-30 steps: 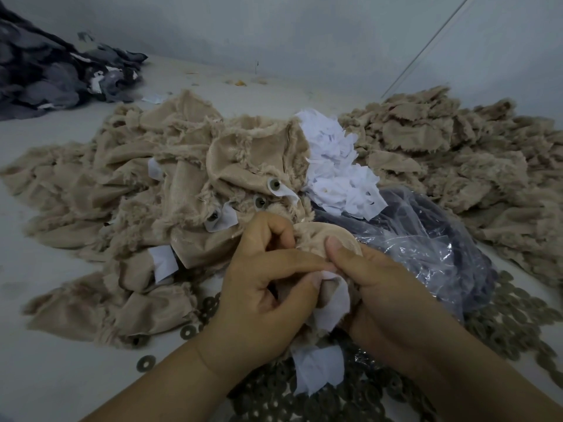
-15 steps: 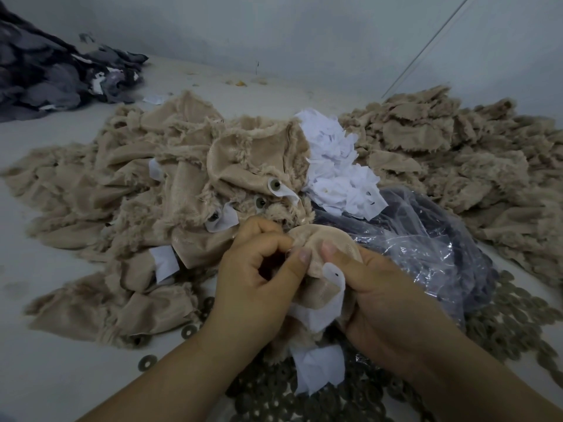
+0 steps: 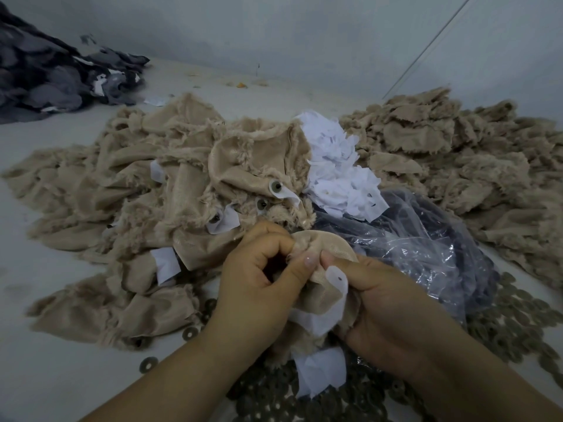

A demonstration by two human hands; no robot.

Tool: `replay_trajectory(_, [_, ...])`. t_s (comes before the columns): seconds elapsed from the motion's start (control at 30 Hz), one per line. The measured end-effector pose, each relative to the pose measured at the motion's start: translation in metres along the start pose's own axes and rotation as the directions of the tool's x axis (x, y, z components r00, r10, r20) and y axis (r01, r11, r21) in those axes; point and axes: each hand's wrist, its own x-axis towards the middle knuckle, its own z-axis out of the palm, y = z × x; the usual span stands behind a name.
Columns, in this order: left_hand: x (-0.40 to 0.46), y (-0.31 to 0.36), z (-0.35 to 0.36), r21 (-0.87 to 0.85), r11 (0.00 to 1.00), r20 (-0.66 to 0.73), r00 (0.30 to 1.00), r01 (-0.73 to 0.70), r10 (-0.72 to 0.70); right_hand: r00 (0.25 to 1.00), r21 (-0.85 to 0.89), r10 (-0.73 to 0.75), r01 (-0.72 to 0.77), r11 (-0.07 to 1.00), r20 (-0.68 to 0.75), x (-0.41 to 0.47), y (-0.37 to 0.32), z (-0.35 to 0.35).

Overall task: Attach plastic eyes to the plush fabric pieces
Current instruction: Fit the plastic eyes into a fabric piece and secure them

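We're in close on the plush piece [image 3: 323, 248] now, held up over the table [image 3: 61, 376] between both hands, right in front of the finished pile [image 3: 170, 196]. The left hand [image 3: 259, 287] has swung round since a second ago: its fingers, which stretched across the fabric then, are now curled back into the palm, and its thumb has come up to press on the cloth next to the right thumb. So the grip is clamped on the plush piece on both sides, the right hand [image 3: 384, 309] pinching it and the white backing patch [image 3: 336, 277] with its small hole. That patch was half hidden a moment back; now it stands clear at the fold. We read that as the fabric being turned to bring the eye hole up, the step just ahead of pushing a post through. We can't see a plastic eye in either hand, it may be tucked inside the fold. The supply sits close: dark washers [image 3: 518, 324] spread under the wrists, the clear bag [image 3: 426, 251] just behind, the loose white patches [image 3: 338, 175] beyond, and uncut-looking plush pieces [image 3: 457, 153] heaped far right. Several finished eyes [image 3: 276, 186] show on the pile.
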Motion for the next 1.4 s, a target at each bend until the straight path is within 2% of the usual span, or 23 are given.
replay_trajectory(0.13, [0.001, -0.002, 0.0, -0.094, 0.995, -0.004, 0.999, 0.038, -0.039, 1.0, -0.003, 0.012, -0.012, 1.0, -0.027, 0.0, 0.0, -0.001])
replay_trajectory(0.23, [0.002, -0.004, -0.002, -0.114, 0.992, -0.046, 0.997, 0.058, -0.064, 0.997, 0.018, 0.019, -0.021, 1.0, 0.072, -0.003, -0.003, -0.001])
replay_trajectory(0.33, [0.003, -0.004, -0.003, -0.143, 0.987, -0.072, 0.994, 0.076, -0.087, 0.989, 0.04, -0.049, 0.044, 0.998, 0.137, -0.006, -0.008, 0.001])
replay_trajectory(0.6, [0.004, -0.003, -0.003, -0.224, 0.966, -0.051, 0.988, 0.128, -0.143, 0.991, -0.205, -0.121, 0.13, 0.97, 0.057, -0.002, -0.014, -0.003])
replay_trajectory(0.77, [0.003, -0.004, -0.004, -0.18, 0.977, -0.031, 0.992, 0.113, -0.121, 0.985, -0.261, -0.167, 0.149, 0.954, -0.051, 0.003, -0.01, -0.011])
replay_trajectory(0.87, [0.004, -0.003, -0.004, -0.174, 0.979, -0.025, 0.993, 0.11, -0.116, 0.977, -0.279, -0.207, 0.185, 0.942, -0.05, 0.002, -0.009, -0.012])
replay_trajectory(1.0, [0.002, -0.003, -0.003, -0.113, 0.993, 0.007, 0.999, 0.037, -0.037, 0.958, -0.359, -0.274, 0.228, 0.905, -0.083, 0.003, -0.004, -0.013])
replay_trajectory(1.1, [0.002, -0.002, -0.003, -0.104, 0.994, 0.002, 0.999, 0.038, -0.038, 0.943, -0.447, -0.315, 0.239, 0.862, -0.105, 0.004, -0.003, -0.016])
replay_trajectory(1.4, [0.002, -0.003, -0.001, -0.048, 0.999, 0.003, 1.0, 0.012, -0.012, 0.911, -0.543, -0.388, 0.258, 0.799, -0.138, 0.004, 0.003, -0.019])
